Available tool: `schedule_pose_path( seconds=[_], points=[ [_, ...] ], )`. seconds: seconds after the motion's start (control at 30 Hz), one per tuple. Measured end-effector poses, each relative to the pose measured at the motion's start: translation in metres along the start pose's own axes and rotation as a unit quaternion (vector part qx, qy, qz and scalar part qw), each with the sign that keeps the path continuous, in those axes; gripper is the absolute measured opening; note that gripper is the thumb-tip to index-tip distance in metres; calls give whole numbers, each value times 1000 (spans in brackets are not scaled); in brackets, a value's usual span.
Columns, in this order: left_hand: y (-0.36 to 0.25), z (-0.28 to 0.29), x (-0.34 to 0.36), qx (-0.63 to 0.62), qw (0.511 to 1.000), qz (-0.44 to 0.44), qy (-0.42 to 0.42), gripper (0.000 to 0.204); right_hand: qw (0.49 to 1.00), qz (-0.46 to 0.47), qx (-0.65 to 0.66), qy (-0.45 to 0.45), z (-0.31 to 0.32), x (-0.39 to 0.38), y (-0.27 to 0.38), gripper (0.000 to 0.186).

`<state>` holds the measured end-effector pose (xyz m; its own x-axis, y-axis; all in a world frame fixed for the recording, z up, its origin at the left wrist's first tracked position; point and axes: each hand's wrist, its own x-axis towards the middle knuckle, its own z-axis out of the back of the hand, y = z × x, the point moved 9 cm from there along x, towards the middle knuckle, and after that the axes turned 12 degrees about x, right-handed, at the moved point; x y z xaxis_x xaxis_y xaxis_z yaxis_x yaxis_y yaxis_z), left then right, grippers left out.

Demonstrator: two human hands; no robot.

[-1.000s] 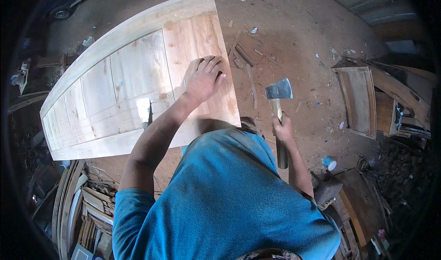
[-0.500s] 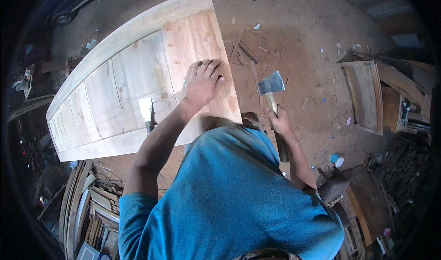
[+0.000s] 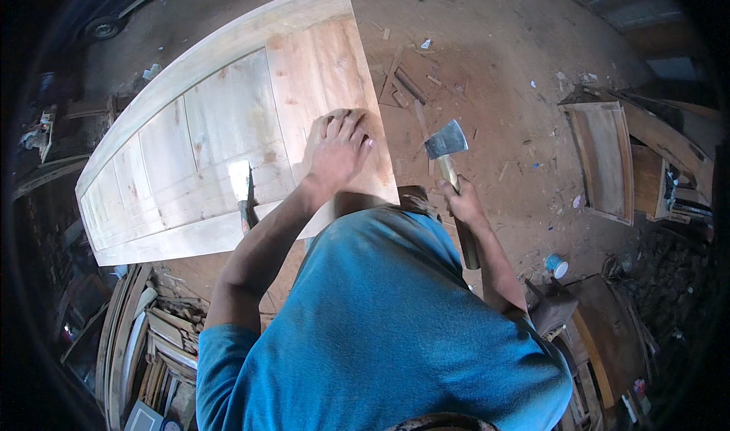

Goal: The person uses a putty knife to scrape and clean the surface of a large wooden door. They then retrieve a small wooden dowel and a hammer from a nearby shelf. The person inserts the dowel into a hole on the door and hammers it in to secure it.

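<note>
A large pale wooden door [image 3: 232, 111] with panels and a curved far edge lies flat in front of me, reaching off to the left. My left hand [image 3: 338, 155] rests on its right end with the fingers stretched out over the wood. On the door, left of that forearm, is a scraper [image 3: 240, 180] with a bright flat blade; the forearm partly covers its handle. Beyond the door's right edge, my right hand [image 3: 464, 203] grips a hatchet [image 3: 447, 139] by its wooden handle, the metal head pointing away from me.
Wood scraps [image 3: 411, 85] are scattered on the brown dirt floor [image 3: 502, 111]. To the right lean wooden frames [image 3: 608, 161], with a blue-and-white spool-like object [image 3: 557, 265] nearer me. Stacked boards [image 3: 125, 340] lie at the lower left. A vehicle wheel [image 3: 103, 28] shows at the far left.
My left hand has slid a little toward me on the door, and its forearm has shifted, baring more of the scraper's handle. The hatchet in my right hand has barely moved.
</note>
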<state>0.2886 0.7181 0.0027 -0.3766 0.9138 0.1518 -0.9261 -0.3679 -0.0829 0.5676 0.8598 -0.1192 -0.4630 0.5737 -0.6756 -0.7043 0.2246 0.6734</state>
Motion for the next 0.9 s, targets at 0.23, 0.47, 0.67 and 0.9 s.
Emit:
schedule_pose_path(
  seconds=[0.23,0.47,0.67,0.9],
  points=[
    [-7,3,-2,-2,1000,-18,-3,43,999,5,-33,0,-1,10,-16,39],
    [8,-9,3,-12,999,4,36,43,999,-12,-36,25,-7,9,-13,36],
    [8,-8,9,-5,1000,4,13,45,997,38,-71,23,-7,22,-28,40],
    [10,1,-5,-39,999,-35,-12,39,998,8,-52,33,-9,28,-23,40]
  ],
)
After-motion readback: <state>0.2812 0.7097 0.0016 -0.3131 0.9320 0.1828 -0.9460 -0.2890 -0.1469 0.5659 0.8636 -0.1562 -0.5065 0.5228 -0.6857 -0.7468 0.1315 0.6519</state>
